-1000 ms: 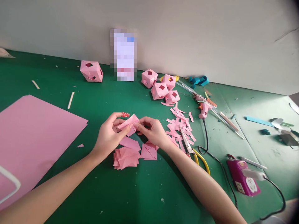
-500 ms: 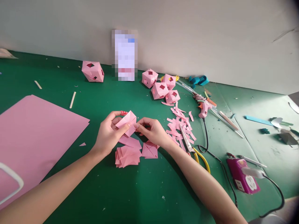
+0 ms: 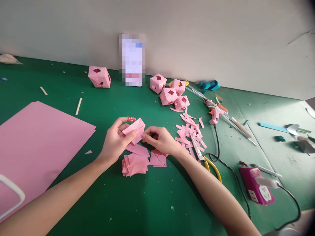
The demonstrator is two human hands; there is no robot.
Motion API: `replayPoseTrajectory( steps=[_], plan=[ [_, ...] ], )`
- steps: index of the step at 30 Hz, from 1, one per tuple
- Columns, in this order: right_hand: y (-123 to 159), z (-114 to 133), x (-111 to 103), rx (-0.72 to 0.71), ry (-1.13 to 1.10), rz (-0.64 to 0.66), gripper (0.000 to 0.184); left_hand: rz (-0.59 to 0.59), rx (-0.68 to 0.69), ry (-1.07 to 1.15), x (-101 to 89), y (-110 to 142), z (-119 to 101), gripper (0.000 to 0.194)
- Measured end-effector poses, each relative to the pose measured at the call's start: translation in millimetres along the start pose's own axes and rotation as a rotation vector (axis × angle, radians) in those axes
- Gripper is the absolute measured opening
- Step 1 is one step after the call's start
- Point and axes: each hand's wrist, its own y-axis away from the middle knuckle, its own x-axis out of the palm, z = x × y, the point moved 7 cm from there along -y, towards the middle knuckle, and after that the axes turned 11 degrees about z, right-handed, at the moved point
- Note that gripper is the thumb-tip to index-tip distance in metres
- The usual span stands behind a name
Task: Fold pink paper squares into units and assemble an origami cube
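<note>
My left hand (image 3: 115, 141) pinches a small folded pink paper piece (image 3: 135, 128) between thumb and fingers, just above the green table (image 3: 152, 196). My right hand (image 3: 161, 139) grips the same piece at its right edge with closed fingertips. Under the hands lie a stack of folded pink paper units (image 3: 135, 164) and another flat folded unit (image 3: 157, 158). A large pink paper sheet (image 3: 36, 144) lies to the left.
Several pink paper cubes (image 3: 169, 93) and one larger cube (image 3: 99, 77) sit near the wall. Pink paper scraps (image 3: 189, 129), scissors (image 3: 200, 155), a pink glue gun (image 3: 214, 114) with cord and a purple power strip (image 3: 257, 190) lie on the right.
The pink piece in my hands has tilted and turned slightly upward. Both hands stayed in nearly the same place.
</note>
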Motion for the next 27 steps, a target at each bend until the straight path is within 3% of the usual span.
replayPoseTrajectory(
  steps=[8,14,18,27],
  plan=[
    [0,1,5,-0.022,0.054,-0.042,0.029,-0.01,0.034,0.033,0.6,0,1,0.042],
    [1,-6,-10,-0.041,-0.36,-0.166,0.04,0.125,0.003,0.018,7.4,2,-1,0.044],
    [0,-10,-12,-0.058,-0.453,-0.101,0.035,0.187,-0.037,0.012,10.2,3,-1,0.046],
    [2,-8,-10,-0.075,-0.37,-0.065,0.035,0.094,-0.008,-0.021,6.2,5,-5,0.045]
  ],
)
